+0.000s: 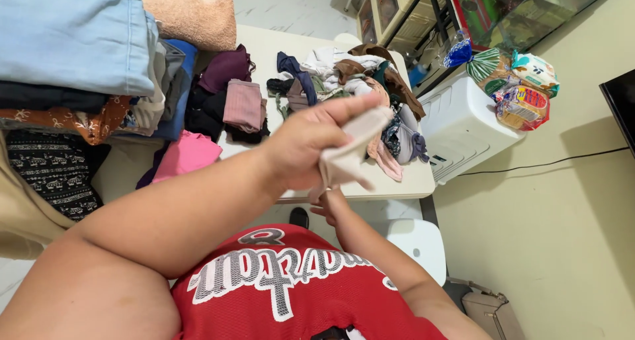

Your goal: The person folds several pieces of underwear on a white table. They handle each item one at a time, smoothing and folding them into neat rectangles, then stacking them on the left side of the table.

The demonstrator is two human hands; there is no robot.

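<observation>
At the far left of the table there is a high stack of folded clothes: light blue denim is on top, and under it lie dark and patterned pieces. A tan towel lies behind this stack. Just to the right of it are smaller folded things — a bright pink piece at the table's near edge, a ribbed dusty-pink piece and a dark purple one behind it.

In the middle, the left hand is raised above the table. Its fingers are closed around a small beige cloth, which it pinches at the upper end; the cloth hangs down from the grip, in the air over the near edge of the table. The right hand is lower, just under the hanging end of the cloth. It is mostly hidden behind the cloth and the left hand, so I cannot tell if it is open or closed.

Behind the hands lies a loose pile of unfolded garments in white, brown, navy and floral colours. More to the right stands a white plastic cabinet, with bagged bread and snack packets on top. A white stool is below the table, near the right forearm.
</observation>
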